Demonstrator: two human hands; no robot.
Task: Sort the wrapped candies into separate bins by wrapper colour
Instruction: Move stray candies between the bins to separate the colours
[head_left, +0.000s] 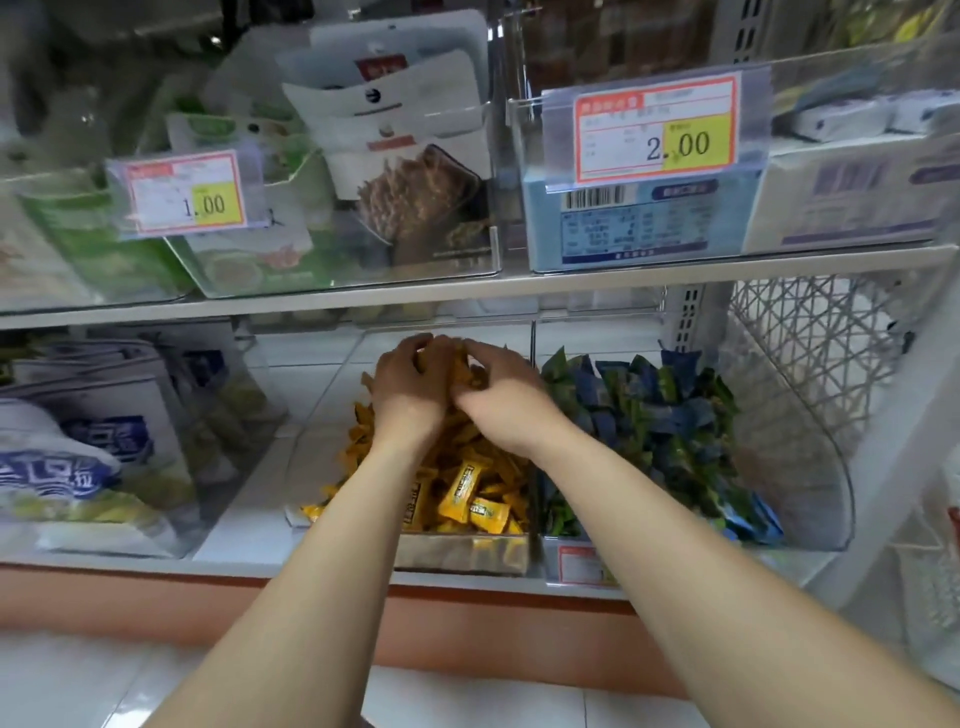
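**Both hands bunched over the yellow heap at frame centre**

The left hand (410, 382) and right hand (501, 397) meet at the back of the middle clear bin (462, 558). Their fingers curl together round a clump of yellow candies (467, 491), knuckles touching. The shelf edge (363, 302) runs close above the fingertips. A thin divider (532, 343) stands just beside the right hand. Past it, blue and green candies (654, 410) fill the curved right bin (823, 467) at right of centre. Left of the yellow heap the middle bin's floor lies bare, giving open room. The forearms cross the bin's front wall.
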